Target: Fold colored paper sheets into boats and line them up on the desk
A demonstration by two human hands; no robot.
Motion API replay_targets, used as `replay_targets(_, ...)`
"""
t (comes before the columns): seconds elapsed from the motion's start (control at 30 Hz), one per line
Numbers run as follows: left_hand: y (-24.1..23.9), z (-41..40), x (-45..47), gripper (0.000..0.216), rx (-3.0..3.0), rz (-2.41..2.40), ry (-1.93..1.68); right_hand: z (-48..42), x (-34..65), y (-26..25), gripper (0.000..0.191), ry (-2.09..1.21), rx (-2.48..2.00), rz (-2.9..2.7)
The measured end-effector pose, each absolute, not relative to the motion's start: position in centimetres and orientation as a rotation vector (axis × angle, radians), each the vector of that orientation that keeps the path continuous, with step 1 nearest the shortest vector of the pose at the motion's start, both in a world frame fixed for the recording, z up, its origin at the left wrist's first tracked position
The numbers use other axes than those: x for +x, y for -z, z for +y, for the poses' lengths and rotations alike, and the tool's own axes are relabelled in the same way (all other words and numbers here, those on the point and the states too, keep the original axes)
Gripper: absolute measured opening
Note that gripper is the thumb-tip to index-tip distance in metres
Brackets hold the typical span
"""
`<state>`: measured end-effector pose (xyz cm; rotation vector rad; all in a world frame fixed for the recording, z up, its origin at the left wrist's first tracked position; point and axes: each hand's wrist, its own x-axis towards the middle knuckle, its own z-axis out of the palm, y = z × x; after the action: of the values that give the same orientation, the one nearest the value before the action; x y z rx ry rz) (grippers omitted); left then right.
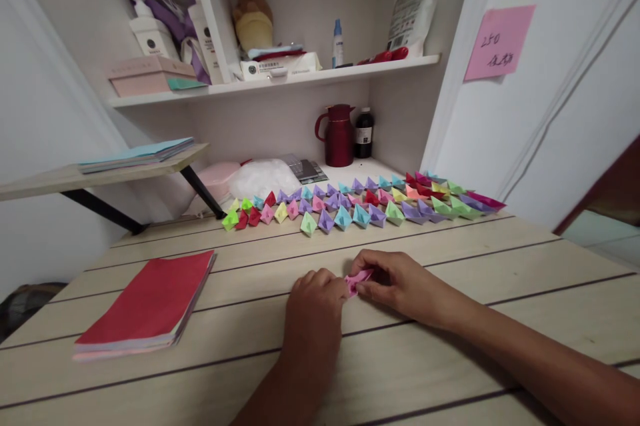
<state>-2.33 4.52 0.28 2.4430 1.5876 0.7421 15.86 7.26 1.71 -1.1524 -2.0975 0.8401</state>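
Note:
A small folded pink paper piece (358,279) lies on the wooden table (450,259), pinched between both hands. My left hand (315,303) has its fingers curled against the paper's left end. My right hand (395,283) grips the right end with closed fingers. Most of the paper is hidden by the fingers. Behind the hands stand rows of several folded paper boats (360,203) in many colours.
A stack of coloured paper sheets with a red one on top (150,303) lies at the left. A dark red jug (339,135) and a dark bottle (364,133) stand at the back. Shelves above hold bottles, boxes and a plush toy. A pink note (497,43) hangs on the wall.

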Motion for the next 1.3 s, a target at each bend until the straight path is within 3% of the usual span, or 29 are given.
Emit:
replay_targets(0.37, -0.5, 4.3, -2.2, 0.023, 2.428, 1.539, -0.750, 7.5, 16.2, -1.4, 0.010, -0.874, -1.172, -2.127)
replay_targets(0.73, -0.6, 4.3, -2.0, 0.010, 2.349, 1.605, -0.743, 7.6, 16.3, -1.8, 0.007, -0.500, -1.334, -2.289)
replay_targets(1.13, -0.2, 4.5, -1.1, 0.019, 2.609, 1.619, -0.500, 7.5, 15.3, -1.8, 0.015, -0.146, -1.358, -2.454)
replay_targets(1.3, -0.5, 4.5, -1.3, 0.011, 2.539, 1.607, -0.595, 7.8, 15.7, -1.5, 0.013, -0.338, -1.282, -2.360)
